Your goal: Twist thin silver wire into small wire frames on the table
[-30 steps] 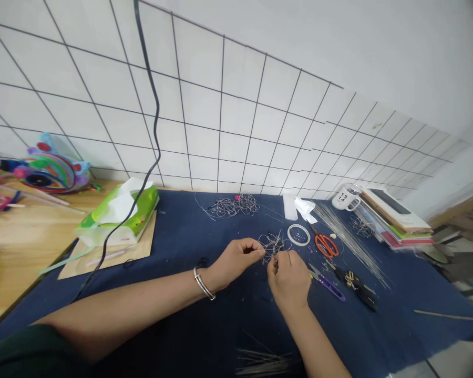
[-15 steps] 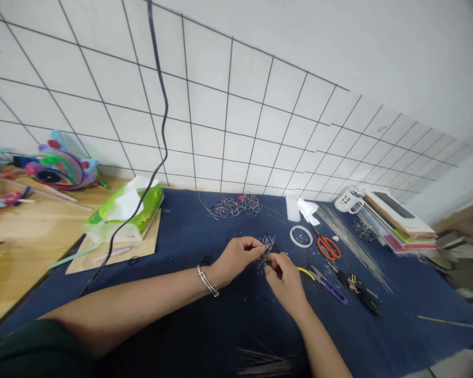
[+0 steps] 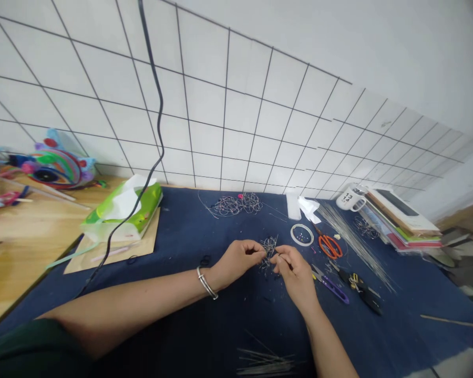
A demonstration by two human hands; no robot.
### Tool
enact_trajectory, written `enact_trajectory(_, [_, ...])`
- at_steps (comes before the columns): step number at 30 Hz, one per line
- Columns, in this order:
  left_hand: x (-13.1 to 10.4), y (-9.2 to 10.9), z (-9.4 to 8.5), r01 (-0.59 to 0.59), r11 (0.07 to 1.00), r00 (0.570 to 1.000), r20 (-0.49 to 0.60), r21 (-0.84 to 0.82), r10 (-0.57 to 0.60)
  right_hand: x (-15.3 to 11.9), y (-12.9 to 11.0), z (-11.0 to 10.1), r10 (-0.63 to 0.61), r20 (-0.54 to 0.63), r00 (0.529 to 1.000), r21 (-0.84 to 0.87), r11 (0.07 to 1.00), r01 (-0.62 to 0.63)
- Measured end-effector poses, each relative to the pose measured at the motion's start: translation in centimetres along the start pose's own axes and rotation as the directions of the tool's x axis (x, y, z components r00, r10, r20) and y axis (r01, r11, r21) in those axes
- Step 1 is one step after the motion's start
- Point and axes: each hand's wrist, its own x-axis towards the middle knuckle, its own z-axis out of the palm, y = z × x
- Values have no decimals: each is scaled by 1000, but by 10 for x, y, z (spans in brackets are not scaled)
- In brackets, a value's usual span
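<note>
A small tangle of thin silvery wire (image 3: 268,245) is held above the dark blue cloth (image 3: 197,231). My left hand (image 3: 236,261), with a silver bangle at its wrist, pinches the left side of the tangle between thumb and fingertips. On the other side, my right hand (image 3: 297,275) has its thumb and index finger pressed together at the tangle's edge, apparently on a wire end; the fingers partly hide it. Close to the right hand lie purple-handled thread snips (image 3: 333,287), orange-handled scissors (image 3: 330,247) and black-handled pliers (image 3: 360,294).
Coiled wire bundles (image 3: 236,205) lie near the wall. Straight wires (image 3: 355,244) stretch along the right, beside a white mug (image 3: 350,200) and stacked books (image 3: 404,220). A tissue pack (image 3: 142,210) is at left, crossed by a black cable (image 3: 156,105). More wires (image 3: 264,363) lie in front.
My right hand has shifted to the right, away from my left hand, showing more of the wire tangle and covering the yellow curved handle. My left hand keeps its pinch.
</note>
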Motion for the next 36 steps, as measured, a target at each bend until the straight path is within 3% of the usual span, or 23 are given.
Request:
enact_trajectory(14, [1, -3, 1, 11, 1000, 1000, -14, -17, -11, 0, 3, -3, -30, 54, 998, -12, 999, 31])
enact_trajectory(27, [1, -5, 3, 33, 999, 999, -14, -33, -34, 1, 3, 1, 29, -34, 999, -7, 1000, -30])
enact_trajectory(36, [0, -8, 6, 42, 993, 999, -10, -114, -43, 3, -2, 1, -138, -126, 982, -90, 988, 128])
